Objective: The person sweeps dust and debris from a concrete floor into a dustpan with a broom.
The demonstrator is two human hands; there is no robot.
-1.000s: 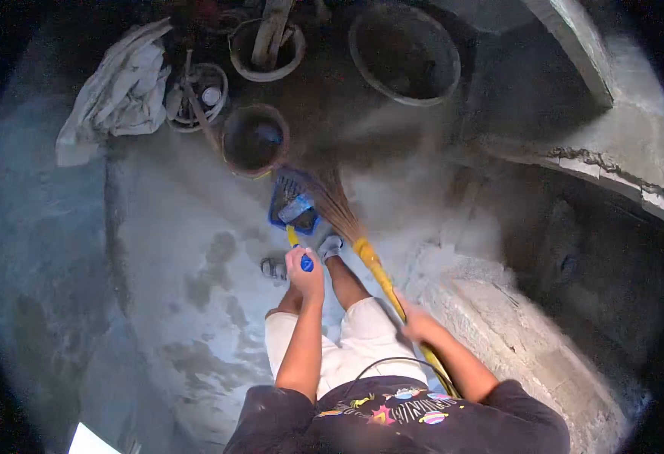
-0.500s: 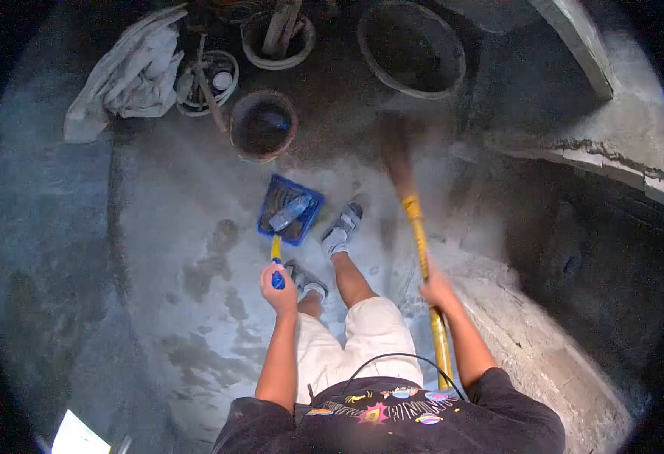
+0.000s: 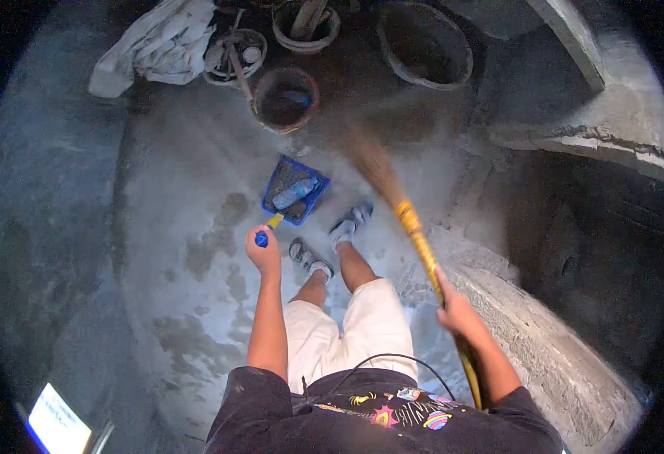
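On the worn grey concrete floor (image 3: pixel 161 166), just ahead of the person's feet, I see a square blue plastic dustpan (image 3: pixel 272 188) with a short yellow-and-blue handle (image 3: pixel 274 220). The left hand (image 3: pixel 262 246) is closed around that handle's blue end, fingers curled tight. From those fingers the tray lies forward and a little to the right, its axis slanting the same way, and the left hand is clearly the nearer of the 2. A clear, bluish plastic bottle (image 3: pixel 295 194) lies on its side in the tray among dark grit, beyond the left fingers and touched by neither hand. The right hand (image 3: pixel 459 312) grasps a long yellow-handled broom (image 3: pixel 425 253), fingers wrapped about its shaft. The shaft runs diagonally from beside the right arm, forward and leftward, to the brown bristles (image 3: pixel 377 168). What matters most is the gap there: the blurred bristles fan out near the dustpan's far right corner, apart from it, and I cannot tell whether their tips touch the floor. Beyond the tray stands a round dark bucket (image 3: pixel 271 121).
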